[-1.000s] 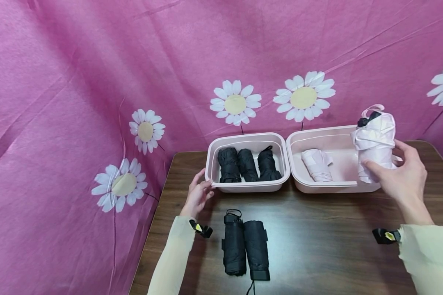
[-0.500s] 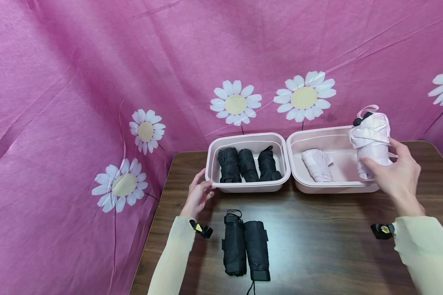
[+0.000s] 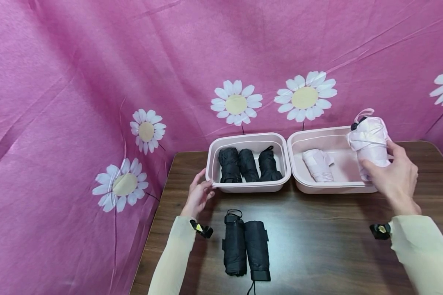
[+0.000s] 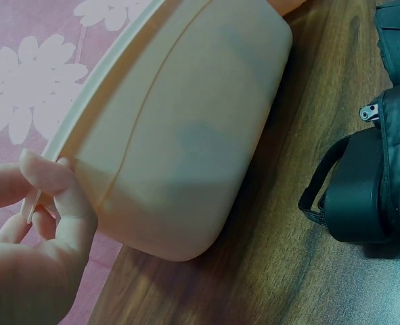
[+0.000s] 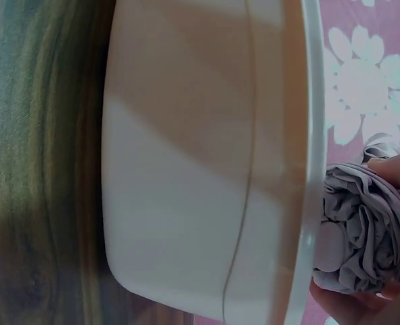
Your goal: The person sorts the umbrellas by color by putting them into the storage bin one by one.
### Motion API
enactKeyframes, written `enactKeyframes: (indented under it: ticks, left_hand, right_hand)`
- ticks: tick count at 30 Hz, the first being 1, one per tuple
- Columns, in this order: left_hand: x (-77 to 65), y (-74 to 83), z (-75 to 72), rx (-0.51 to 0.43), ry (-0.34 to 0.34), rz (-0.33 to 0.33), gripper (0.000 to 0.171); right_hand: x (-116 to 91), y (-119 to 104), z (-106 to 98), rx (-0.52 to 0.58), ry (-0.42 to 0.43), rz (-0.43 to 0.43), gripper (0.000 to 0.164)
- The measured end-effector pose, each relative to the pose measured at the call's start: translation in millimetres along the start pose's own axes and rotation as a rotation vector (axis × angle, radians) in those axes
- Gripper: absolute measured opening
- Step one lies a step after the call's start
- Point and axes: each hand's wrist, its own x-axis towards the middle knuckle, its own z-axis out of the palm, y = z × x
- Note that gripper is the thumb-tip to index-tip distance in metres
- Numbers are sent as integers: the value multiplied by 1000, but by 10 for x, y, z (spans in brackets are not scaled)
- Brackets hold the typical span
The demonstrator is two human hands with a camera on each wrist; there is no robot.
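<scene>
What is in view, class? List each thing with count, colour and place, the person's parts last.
Table: 1, brown wood-grain, across the foreground
Cloth: 1, pink, behind table
Daisies: 5 in head view, white-and-yellow, on cloth
Left bin: 1, pale pink, on table
Right bin: 1, pale pink, beside left bin
Umbrella trio: 3, black, in left bin
Umbrella pair: 2, black, on table
Lying umbrella: 1, pinkish-white, in right bin
Held umbrella: 1, pinkish-white, at right bin's right end
Wrist devices: 2, black, one at each wrist
Sleeves: 2, pale yellow, on arms
Left hand: 1, bare, pinching left bin's rim
Right hand: 1, bare, gripping held umbrella
</scene>
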Motion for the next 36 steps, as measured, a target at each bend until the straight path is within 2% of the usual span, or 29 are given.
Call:
enactKeyframes:
  ticks: [11,17,23,27,33,36]
  left_hand:
    - [-11,8,9,14,8,-1,58]
    - [-6,3,16,1,15,-2,57]
    - [-7,-1,13,5,15,0,57]
    - [-2,-1,6,12,8,-2,58]
    - [-4,-4,3,13,11,-4,58]
    - [-7,-3,6,12,8,-1,58]
  right_hand:
    - [-11,37,24,-13,-20,46,78]
    - [-38,16,3,-43,-34,0,68]
    - [-125,-64,-8,2,57,-82,60]
    - [-181,-148,-30,43,111,-105,56]
    - [-272,-341,-77,127,239,-159,47]
    - [-332,-440,-111,177,262,-161,44]
